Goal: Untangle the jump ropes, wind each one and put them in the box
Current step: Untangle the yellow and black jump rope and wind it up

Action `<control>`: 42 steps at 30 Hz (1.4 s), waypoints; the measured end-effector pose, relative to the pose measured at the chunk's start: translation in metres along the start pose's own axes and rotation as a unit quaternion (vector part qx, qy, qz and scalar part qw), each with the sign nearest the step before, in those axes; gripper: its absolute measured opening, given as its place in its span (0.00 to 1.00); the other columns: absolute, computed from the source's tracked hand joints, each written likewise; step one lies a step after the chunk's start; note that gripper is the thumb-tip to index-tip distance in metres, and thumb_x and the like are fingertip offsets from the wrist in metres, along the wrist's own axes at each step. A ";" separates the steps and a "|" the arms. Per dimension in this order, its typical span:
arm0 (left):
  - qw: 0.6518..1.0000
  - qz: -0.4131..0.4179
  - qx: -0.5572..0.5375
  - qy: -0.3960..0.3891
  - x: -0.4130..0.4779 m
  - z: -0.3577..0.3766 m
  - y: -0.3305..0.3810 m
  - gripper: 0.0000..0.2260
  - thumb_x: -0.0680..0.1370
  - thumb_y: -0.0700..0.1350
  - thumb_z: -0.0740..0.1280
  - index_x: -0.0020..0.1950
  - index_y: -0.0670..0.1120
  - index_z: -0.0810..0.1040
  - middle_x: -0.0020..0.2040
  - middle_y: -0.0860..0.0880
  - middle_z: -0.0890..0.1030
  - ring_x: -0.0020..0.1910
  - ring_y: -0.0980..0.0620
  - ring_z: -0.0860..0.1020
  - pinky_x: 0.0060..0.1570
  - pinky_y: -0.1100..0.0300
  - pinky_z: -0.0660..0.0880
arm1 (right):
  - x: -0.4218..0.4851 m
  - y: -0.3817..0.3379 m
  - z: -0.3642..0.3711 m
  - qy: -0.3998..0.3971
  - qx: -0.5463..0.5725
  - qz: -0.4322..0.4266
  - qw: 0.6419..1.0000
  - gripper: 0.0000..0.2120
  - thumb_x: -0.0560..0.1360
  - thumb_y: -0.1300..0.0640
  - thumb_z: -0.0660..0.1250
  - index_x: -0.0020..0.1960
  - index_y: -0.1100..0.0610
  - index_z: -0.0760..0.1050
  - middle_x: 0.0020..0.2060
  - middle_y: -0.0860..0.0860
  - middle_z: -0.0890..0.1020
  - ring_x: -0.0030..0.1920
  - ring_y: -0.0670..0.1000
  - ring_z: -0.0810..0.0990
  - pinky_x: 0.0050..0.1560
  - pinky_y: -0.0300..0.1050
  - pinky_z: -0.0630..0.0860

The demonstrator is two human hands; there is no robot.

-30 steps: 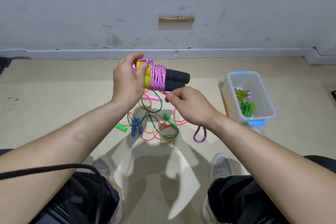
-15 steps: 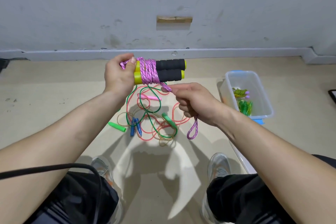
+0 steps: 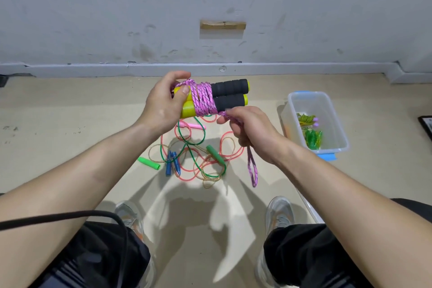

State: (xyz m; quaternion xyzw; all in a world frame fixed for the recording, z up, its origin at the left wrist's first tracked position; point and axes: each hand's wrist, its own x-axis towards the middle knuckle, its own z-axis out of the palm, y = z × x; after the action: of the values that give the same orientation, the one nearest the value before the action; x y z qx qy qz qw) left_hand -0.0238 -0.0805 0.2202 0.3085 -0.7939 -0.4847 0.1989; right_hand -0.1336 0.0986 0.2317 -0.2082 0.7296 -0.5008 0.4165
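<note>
Left grip (image 3: pixel 163 105) clasps yellow-and-black handles (image 3: pixel 230 93) bound in pink rope (image 3: pixel 203 100), right grip (image 3: pixel 252 133) pinching its loose loop.

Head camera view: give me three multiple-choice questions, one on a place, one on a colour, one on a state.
1. Where does the clear box stand?
A. On the floor at the person's right.
B. On the person's lap.
C. Left of the tangle.
2. What colour is the rope wound round the handles?
A. Green.
B. Orange.
C. Pink-purple.
3. What does the right hand do?
A. Rests flat on the floor.
B. Pinches the rope's loose strand.
C. Reaches into the box.
Answers: 1 A, it sits right of the right arm; 2 C, pink-purple turns cover the handles; 3 B, its fingers close on the strand.
</note>
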 end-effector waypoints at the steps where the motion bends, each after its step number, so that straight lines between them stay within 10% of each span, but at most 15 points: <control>1: 0.999 -0.023 -0.006 -0.027 0.001 0.000 0.001 0.13 0.83 0.45 0.62 0.66 0.55 0.76 0.59 0.49 0.78 0.57 0.49 0.78 0.57 0.52 0.78 | 0.001 0.000 -0.001 0.012 -0.032 -0.008 0.999 0.19 0.83 0.48 0.58 0.45 0.59 0.81 0.26 0.49 0.61 0.26 0.48 0.58 0.28 0.41 0.56; 9: 0.995 -0.088 -0.018 -0.036 -0.004 -0.002 0.013 0.06 0.76 0.54 0.64 0.48 0.55 0.79 0.51 0.51 0.81 0.52 0.52 0.78 0.47 0.57 0.73 | -0.012 0.002 0.008 -0.025 -0.127 -0.028 0.991 0.14 0.84 0.55 0.60 0.56 0.61 0.82 0.17 0.33 0.69 0.24 0.31 0.71 0.27 0.28 0.63; 14: 0.986 -0.101 0.127 -0.028 -0.009 0.002 0.005 0.28 0.62 0.75 0.71 0.48 0.56 0.73 0.44 0.53 0.81 0.43 0.52 0.79 0.45 0.52 0.75 | -0.016 0.001 0.011 -0.045 -0.134 -0.040 0.989 0.13 0.84 0.58 0.60 0.55 0.60 0.82 0.19 0.33 0.71 0.26 0.31 0.73 0.32 0.26 0.65; 21: 0.977 -0.170 -0.011 -0.130 0.002 -0.013 0.020 0.15 0.70 0.55 0.78 0.47 0.48 0.81 0.34 0.51 0.81 0.28 0.56 0.77 0.22 0.69 0.67 | -0.014 0.004 0.007 -0.088 -0.038 -0.057 0.994 0.12 0.84 0.58 0.61 0.53 0.56 0.84 0.28 0.40 0.72 0.27 0.42 0.69 0.35 0.36 0.64; 25: 0.978 -0.155 -0.036 -0.134 0.002 -0.016 0.019 0.08 0.72 0.51 0.76 0.44 0.49 0.81 0.37 0.50 0.81 0.33 0.54 0.77 0.25 0.68 0.69 | -0.007 0.002 -0.001 -0.098 0.001 -0.039 0.994 0.12 0.83 0.59 0.63 0.49 0.55 0.85 0.29 0.45 0.67 0.28 0.46 0.61 0.30 0.39 0.60; 29: 0.980 -0.112 -0.027 -0.160 0.002 -0.019 0.021 0.06 0.74 0.49 0.75 0.46 0.48 0.81 0.39 0.49 0.80 0.32 0.56 0.76 0.25 0.69 0.68 | -0.005 -0.005 -0.013 -0.151 0.082 0.064 0.983 0.19 0.78 0.59 0.59 0.56 0.74 0.77 0.27 0.46 0.54 0.28 0.47 0.50 0.28 0.41 0.47; 32: 0.982 -0.085 -0.006 -0.171 0.004 -0.025 0.021 0.07 0.73 0.47 0.76 0.47 0.47 0.81 0.37 0.52 0.80 0.30 0.59 0.76 0.27 0.69 0.69 | -0.003 -0.007 -0.024 -0.139 0.127 0.080 0.979 0.17 0.73 0.57 0.55 0.47 0.64 0.80 0.28 0.46 0.53 0.28 0.47 0.48 0.27 0.42 0.45; 36: 0.984 -0.034 0.074 -0.157 0.006 -0.027 0.016 0.17 0.61 0.59 0.76 0.44 0.53 0.81 0.35 0.56 0.80 0.34 0.57 0.77 0.33 0.62 0.73 | -0.008 -0.010 -0.031 -0.058 -0.010 0.016 0.998 0.17 0.79 0.54 0.65 0.31 0.51 0.72 0.26 0.48 0.59 0.28 0.49 0.55 0.31 0.46 0.49; 42: 0.979 -0.013 0.185 -0.080 0.004 -0.017 0.012 0.17 0.62 0.66 0.71 0.44 0.58 0.78 0.39 0.55 0.81 0.42 0.50 0.79 0.43 0.52 0.77 | -0.012 -0.011 -0.019 0.046 -0.252 -0.064 0.965 0.17 0.78 0.56 0.66 0.33 0.63 0.69 0.25 0.48 0.61 0.27 0.49 0.57 0.30 0.45 0.54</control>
State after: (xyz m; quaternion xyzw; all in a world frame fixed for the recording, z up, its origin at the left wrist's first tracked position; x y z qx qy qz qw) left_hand -0.0201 -0.0904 0.2382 0.3102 -0.8794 -0.3549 0.0675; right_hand -0.1434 0.1131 0.2490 -0.3295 0.8356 -0.3355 0.2840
